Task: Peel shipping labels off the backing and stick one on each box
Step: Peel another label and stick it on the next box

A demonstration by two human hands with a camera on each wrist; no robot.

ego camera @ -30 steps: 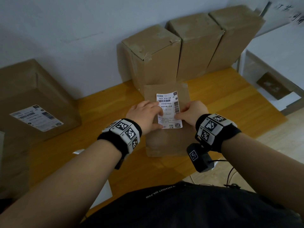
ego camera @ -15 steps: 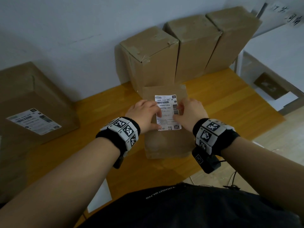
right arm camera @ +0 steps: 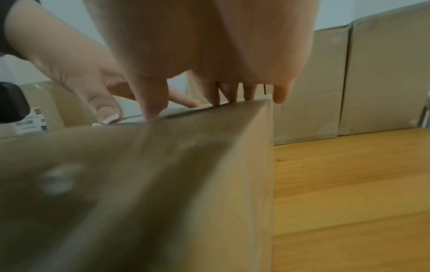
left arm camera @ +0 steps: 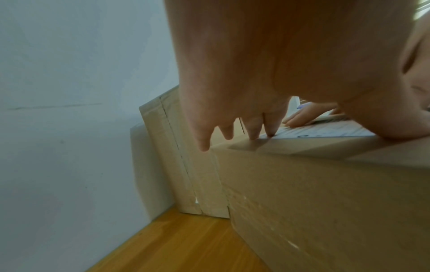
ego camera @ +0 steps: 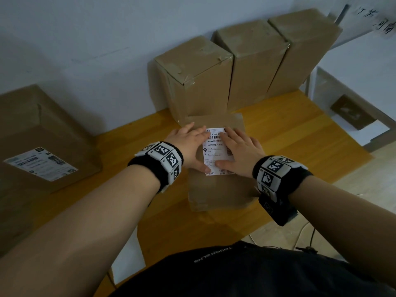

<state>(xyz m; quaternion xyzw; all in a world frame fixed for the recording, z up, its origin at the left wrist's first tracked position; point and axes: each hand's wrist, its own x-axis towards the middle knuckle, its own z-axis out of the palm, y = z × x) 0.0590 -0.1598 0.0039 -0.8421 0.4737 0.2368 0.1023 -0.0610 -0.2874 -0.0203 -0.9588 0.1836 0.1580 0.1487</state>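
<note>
A white shipping label lies flat on top of a brown cardboard box on the wooden table. My left hand lies flat on the label's left side, fingers straight, thumb on its lower edge. Flat over the label's right side, my right hand presses it down with straight fingers. In the left wrist view the left fingers reach the label on the box top. In the right wrist view the right fingers rest at the box's top edge.
Three tall unlabelled cardboard boxes stand against the wall behind. A large box with a label stuck on it sits at the left. A white sheet hangs at the table's near edge. White furniture stands to the right.
Both hands pinched the label by its sides above the box; they have since laid it down and now lie flat on it, fingers stretched forward.
</note>
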